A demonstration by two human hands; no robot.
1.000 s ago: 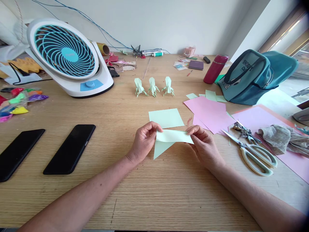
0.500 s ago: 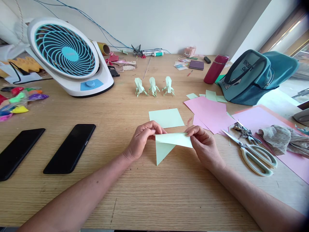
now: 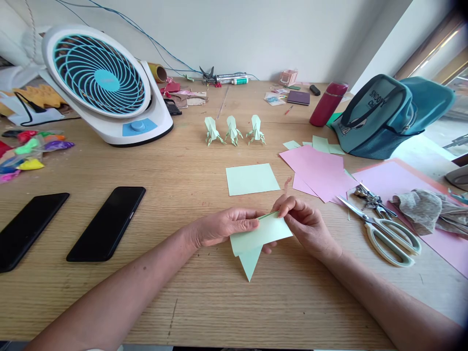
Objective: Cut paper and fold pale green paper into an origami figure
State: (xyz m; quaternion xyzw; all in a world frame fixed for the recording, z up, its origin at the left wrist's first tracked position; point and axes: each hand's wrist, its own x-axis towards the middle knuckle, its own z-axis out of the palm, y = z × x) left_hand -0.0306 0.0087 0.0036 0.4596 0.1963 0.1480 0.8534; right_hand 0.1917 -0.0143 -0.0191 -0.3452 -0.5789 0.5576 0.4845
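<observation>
A folded sheet of pale green paper (image 3: 261, 236) is held just above the table between both hands, a pointed corner of it hanging toward me. My left hand (image 3: 228, 226) grips its left part, thumb on top and fingers underneath. With thumb and forefinger, my right hand (image 3: 307, 224) pinches the upper right edge. Just beyond the hands lies a flat green paper sheet (image 3: 252, 179). Further back stand three folded green paper figures (image 3: 232, 130) with thin legs, side by side.
Large scissors (image 3: 387, 231), keys (image 3: 369, 197) and a grey cloth (image 3: 420, 212) lie on the right near pink paper (image 3: 318, 168). A teal bag (image 3: 376, 117) and red flask (image 3: 328, 104) stand behind. Two phones (image 3: 107, 224) rest at left, below a fan (image 3: 106, 83).
The folded paper has come nearer to me and tilted. My left hand has shifted right along it, its thumb now on top; my right hand still pinches the edge.
</observation>
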